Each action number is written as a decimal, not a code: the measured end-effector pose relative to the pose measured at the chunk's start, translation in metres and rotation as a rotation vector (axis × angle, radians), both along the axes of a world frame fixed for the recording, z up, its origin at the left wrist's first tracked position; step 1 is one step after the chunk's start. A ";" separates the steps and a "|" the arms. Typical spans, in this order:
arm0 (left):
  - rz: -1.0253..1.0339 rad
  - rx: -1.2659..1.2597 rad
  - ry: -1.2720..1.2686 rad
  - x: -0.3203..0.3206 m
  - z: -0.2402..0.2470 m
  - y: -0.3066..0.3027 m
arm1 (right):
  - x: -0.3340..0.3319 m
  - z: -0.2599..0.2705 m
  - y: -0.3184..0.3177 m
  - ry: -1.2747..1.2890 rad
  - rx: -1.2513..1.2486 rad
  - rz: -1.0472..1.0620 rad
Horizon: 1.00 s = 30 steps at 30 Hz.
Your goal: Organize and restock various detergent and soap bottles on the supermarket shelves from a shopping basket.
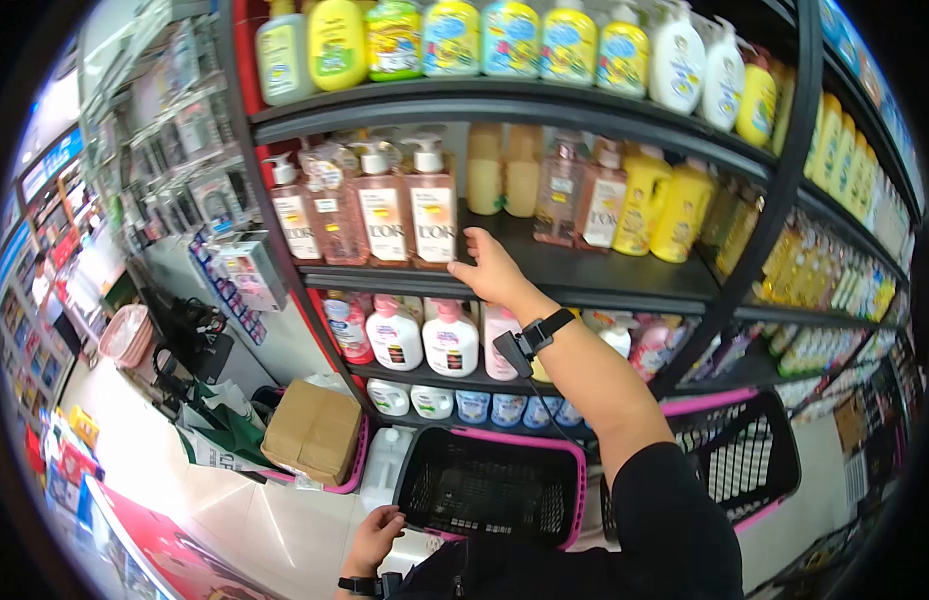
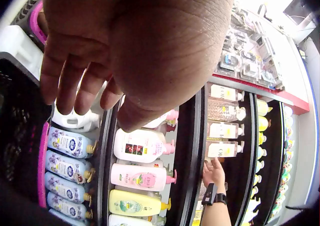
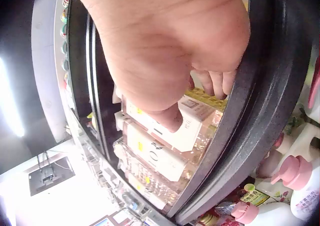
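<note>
My right hand (image 1: 495, 272) reaches to the second shelf, at the lower right side of a pink pump bottle (image 1: 432, 215) with a white label. Its thumb lies against the label in the right wrist view, while the other fingers (image 3: 217, 83) extend beside the bottle. This bottle stands upright at the right end of a row of similar bottles (image 1: 383, 215). Down at the left, my left hand (image 1: 373, 540) hangs with loosely bent fingers, close to the rim of a black shopping basket (image 1: 582, 490) with pink edging. Nothing shows in the left hand.
Yellow bottles (image 1: 540, 45) line the shelf above, and white pump bottles (image 1: 451, 340) stand below. A cardboard box (image 1: 313, 432) and a white jug (image 1: 387, 465) are left of the basket. Another black basket (image 1: 775, 440) sits to the right. A black upright (image 1: 775, 190) divides the shelves.
</note>
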State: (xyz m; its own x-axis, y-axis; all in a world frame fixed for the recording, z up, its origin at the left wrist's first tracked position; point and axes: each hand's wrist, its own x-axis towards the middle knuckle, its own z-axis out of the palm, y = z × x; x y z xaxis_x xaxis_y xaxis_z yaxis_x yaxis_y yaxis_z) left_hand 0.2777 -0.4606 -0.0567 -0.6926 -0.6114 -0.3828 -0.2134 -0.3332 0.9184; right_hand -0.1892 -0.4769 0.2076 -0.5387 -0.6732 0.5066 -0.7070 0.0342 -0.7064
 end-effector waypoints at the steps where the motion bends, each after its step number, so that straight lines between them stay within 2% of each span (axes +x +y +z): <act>1: -0.019 -0.009 -0.004 -0.003 0.002 0.001 | 0.005 -0.002 0.019 0.011 -0.029 0.078; 3: -0.070 -0.018 -0.023 -0.012 0.006 0.005 | 0.019 -0.003 0.068 0.075 0.000 0.129; 4: -0.105 -0.036 -0.035 -0.016 0.005 0.005 | 0.027 0.000 0.097 -0.018 0.067 0.158; 5: -0.140 -0.067 -0.045 -0.021 0.006 0.006 | 0.026 -0.003 0.125 0.018 0.094 0.187; 9: -0.274 -0.080 -0.055 -0.049 0.014 0.015 | -0.005 -0.033 0.242 -0.089 0.206 0.124; 11: -0.315 -0.073 -0.066 -0.066 0.018 0.025 | -0.020 -0.046 0.308 -0.266 0.248 0.079; 13: -0.379 -0.078 -0.075 -0.084 0.015 0.034 | -0.036 -0.073 0.375 -0.327 0.169 0.020; 14: -0.420 -0.088 -0.082 -0.093 0.016 0.039 | -0.040 -0.084 0.407 -0.415 0.180 -0.066; 17: -0.500 -0.103 -0.112 -0.126 0.026 0.062 | -0.057 -0.145 0.491 -0.440 0.306 -0.396; 19: -0.537 -0.089 -0.128 -0.145 0.029 0.076 | -0.074 -0.200 0.532 -0.424 0.563 -0.537; 22: -0.582 -0.093 -0.105 -0.166 0.034 0.098 | -0.064 -0.245 0.560 -0.542 0.791 -0.580; 23: -0.586 -0.094 -0.098 -0.170 0.035 0.105 | -0.060 -0.258 0.562 -0.504 0.834 -0.540; 24: -0.585 -0.104 -0.105 -0.172 0.037 0.111 | -0.060 -0.274 0.560 -0.573 0.891 -0.509; 25: -0.582 -0.114 -0.112 -0.174 0.039 0.117 | -0.063 -0.307 0.563 -0.421 0.907 -0.458; 26: -0.578 -0.125 -0.122 -0.173 0.041 0.122 | -0.053 -0.317 0.558 -0.435 0.821 -0.506; 29: -0.544 -0.121 -0.172 -0.163 0.051 0.130 | -0.045 -0.350 0.532 -0.680 0.858 -0.524; 30: -0.527 -0.152 -0.175 -0.156 0.045 0.127 | -0.043 -0.365 0.526 -0.621 0.903 -0.529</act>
State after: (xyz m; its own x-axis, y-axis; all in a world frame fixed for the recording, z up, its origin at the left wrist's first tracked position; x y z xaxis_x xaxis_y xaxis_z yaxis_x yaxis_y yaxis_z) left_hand 0.1219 -0.3334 -0.0119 -0.8530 -0.2577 -0.4538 -0.4679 -0.0075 0.8838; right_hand -0.2323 0.0495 -0.1579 -0.8375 -0.2744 -0.4725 -0.0073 0.8703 -0.4925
